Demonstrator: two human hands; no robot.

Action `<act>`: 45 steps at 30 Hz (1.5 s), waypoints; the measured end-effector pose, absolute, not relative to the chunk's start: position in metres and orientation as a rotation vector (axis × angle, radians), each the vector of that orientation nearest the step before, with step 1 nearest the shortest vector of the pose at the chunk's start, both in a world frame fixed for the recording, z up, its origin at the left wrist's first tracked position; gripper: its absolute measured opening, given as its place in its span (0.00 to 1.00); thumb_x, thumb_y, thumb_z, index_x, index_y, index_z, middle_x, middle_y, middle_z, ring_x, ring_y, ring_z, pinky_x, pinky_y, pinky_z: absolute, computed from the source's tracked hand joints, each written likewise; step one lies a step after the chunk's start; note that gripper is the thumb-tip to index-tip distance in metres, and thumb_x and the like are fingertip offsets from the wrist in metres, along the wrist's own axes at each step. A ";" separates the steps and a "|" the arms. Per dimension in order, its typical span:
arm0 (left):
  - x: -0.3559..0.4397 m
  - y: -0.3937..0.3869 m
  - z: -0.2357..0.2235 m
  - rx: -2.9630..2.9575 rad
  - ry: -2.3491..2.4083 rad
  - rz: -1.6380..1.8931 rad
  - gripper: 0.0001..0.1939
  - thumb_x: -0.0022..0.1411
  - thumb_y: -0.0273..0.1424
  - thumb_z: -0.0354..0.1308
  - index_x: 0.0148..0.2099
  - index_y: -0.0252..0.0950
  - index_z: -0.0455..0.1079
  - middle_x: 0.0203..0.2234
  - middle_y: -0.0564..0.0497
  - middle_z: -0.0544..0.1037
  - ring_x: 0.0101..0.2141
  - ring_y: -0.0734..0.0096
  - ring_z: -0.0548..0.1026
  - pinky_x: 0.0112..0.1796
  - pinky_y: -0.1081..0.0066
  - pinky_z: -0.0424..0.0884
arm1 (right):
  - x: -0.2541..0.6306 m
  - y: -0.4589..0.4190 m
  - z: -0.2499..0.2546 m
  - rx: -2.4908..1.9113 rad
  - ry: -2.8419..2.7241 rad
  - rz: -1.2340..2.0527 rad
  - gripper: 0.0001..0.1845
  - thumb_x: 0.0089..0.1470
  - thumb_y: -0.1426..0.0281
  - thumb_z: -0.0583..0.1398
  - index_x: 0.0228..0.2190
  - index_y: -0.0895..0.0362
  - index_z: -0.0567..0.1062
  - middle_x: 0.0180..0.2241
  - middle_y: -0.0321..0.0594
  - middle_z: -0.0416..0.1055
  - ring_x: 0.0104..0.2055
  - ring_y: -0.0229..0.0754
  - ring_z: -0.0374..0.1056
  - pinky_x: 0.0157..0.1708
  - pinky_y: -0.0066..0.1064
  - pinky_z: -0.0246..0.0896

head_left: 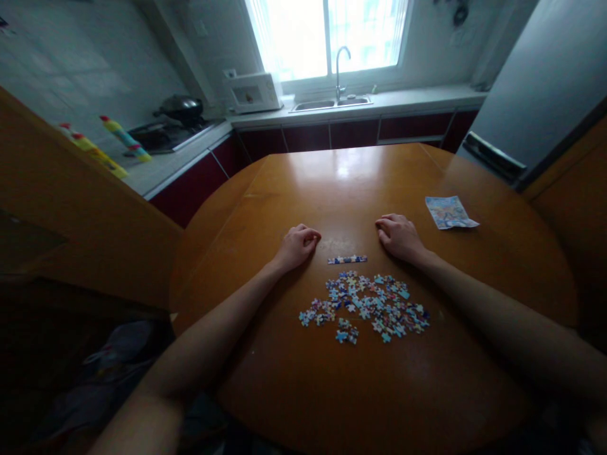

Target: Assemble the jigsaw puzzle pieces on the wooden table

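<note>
My left hand (297, 246) rests on the wooden table with its fingers curled in and its thumb against them; nothing shows in it. Across from it, my right hand (399, 236) lies on the tabletop, fingers loosely curled together, also with nothing visible inside. Between the hands and slightly nearer to me is a short joined strip of jigsaw puzzle pieces (348, 260), touched by neither hand. A spread pile of loose jigsaw pieces (379, 306) lies closer to me, between my forearms. One small cluster of pieces (347, 331) sits at its near edge.
A creased printed sheet (449, 212) lies on the round table (294, 189), right of my right hand. Beyond are a counter with a sink (315, 105), a microwave (253, 93) and a stove with a pan (180, 107). A fridge (531, 82) stands at the right.
</note>
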State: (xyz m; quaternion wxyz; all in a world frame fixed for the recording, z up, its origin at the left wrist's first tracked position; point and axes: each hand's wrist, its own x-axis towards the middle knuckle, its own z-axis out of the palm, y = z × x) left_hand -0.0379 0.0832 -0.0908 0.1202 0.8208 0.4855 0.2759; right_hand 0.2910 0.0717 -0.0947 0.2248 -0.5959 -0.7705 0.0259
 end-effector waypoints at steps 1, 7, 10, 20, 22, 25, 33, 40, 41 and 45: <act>-0.038 0.083 -0.091 2.398 1.417 0.805 0.09 0.64 0.30 0.59 0.42 0.38 0.80 0.35 0.47 0.77 0.36 0.65 0.73 0.40 0.66 0.70 | 0.291 0.072 -0.095 -1.642 -2.128 0.073 0.17 0.60 0.67 0.56 0.46 0.55 0.80 0.53 0.49 0.74 0.55 0.55 0.66 0.53 0.45 0.60; -0.038 0.084 -0.091 2.410 1.408 0.797 0.09 0.64 0.30 0.59 0.43 0.38 0.80 0.36 0.47 0.77 0.36 0.65 0.73 0.41 0.66 0.70 | 0.292 0.073 -0.096 -1.639 -2.120 0.077 0.17 0.61 0.67 0.56 0.46 0.56 0.80 0.53 0.50 0.73 0.55 0.56 0.66 0.53 0.46 0.60; -0.038 0.084 -0.091 2.412 1.408 0.802 0.09 0.65 0.31 0.58 0.42 0.39 0.80 0.35 0.47 0.77 0.37 0.64 0.74 0.41 0.65 0.70 | 0.291 0.071 -0.094 -1.643 -2.113 0.084 0.16 0.61 0.67 0.56 0.46 0.55 0.80 0.53 0.49 0.73 0.55 0.55 0.66 0.53 0.46 0.60; -0.041 0.088 -0.094 2.422 1.381 0.811 0.09 0.64 0.32 0.58 0.43 0.39 0.79 0.36 0.47 0.77 0.38 0.62 0.74 0.41 0.64 0.70 | 0.290 0.071 -0.092 -1.647 -2.117 0.096 0.15 0.62 0.68 0.56 0.46 0.54 0.80 0.53 0.48 0.73 0.55 0.54 0.65 0.54 0.45 0.59; -0.041 0.088 -0.093 2.428 1.381 0.809 0.09 0.64 0.32 0.58 0.43 0.39 0.79 0.36 0.47 0.77 0.38 0.63 0.74 0.41 0.65 0.70 | 0.290 0.071 -0.092 -1.645 -2.116 0.100 0.15 0.62 0.68 0.56 0.46 0.53 0.80 0.53 0.47 0.73 0.55 0.54 0.65 0.54 0.45 0.59; -0.041 0.088 -0.093 2.432 1.377 0.812 0.09 0.64 0.32 0.58 0.43 0.39 0.79 0.35 0.47 0.77 0.37 0.63 0.74 0.40 0.65 0.70 | 0.290 0.071 -0.092 -1.645 -2.112 0.103 0.15 0.62 0.68 0.56 0.46 0.54 0.79 0.53 0.47 0.73 0.55 0.54 0.65 0.55 0.45 0.59; -0.040 0.088 -0.091 2.437 1.369 0.806 0.10 0.64 0.31 0.58 0.42 0.38 0.79 0.34 0.47 0.77 0.36 0.64 0.74 0.39 0.66 0.70 | 0.290 0.070 -0.089 -1.659 -2.124 0.104 0.15 0.61 0.69 0.56 0.45 0.54 0.79 0.53 0.48 0.73 0.55 0.54 0.65 0.53 0.44 0.59; -0.040 0.088 -0.091 2.442 1.376 0.808 0.10 0.64 0.31 0.58 0.43 0.38 0.79 0.35 0.47 0.77 0.37 0.63 0.74 0.40 0.65 0.70 | 0.290 0.071 -0.090 -1.654 -2.117 0.108 0.15 0.61 0.69 0.56 0.46 0.54 0.79 0.53 0.48 0.73 0.55 0.54 0.65 0.54 0.45 0.59; -0.040 0.088 -0.091 2.443 1.376 0.806 0.10 0.64 0.31 0.58 0.43 0.38 0.79 0.35 0.47 0.77 0.37 0.63 0.74 0.40 0.65 0.70 | 0.290 0.071 -0.091 -1.652 -2.117 0.107 0.15 0.61 0.69 0.56 0.46 0.54 0.79 0.53 0.48 0.73 0.55 0.54 0.65 0.54 0.45 0.59; -0.040 0.088 -0.091 2.435 1.371 0.807 0.10 0.64 0.31 0.58 0.43 0.39 0.79 0.35 0.47 0.77 0.37 0.64 0.74 0.40 0.65 0.70 | 0.290 0.072 -0.091 -1.648 -2.120 0.108 0.16 0.61 0.68 0.56 0.47 0.54 0.79 0.54 0.48 0.73 0.55 0.54 0.65 0.54 0.46 0.59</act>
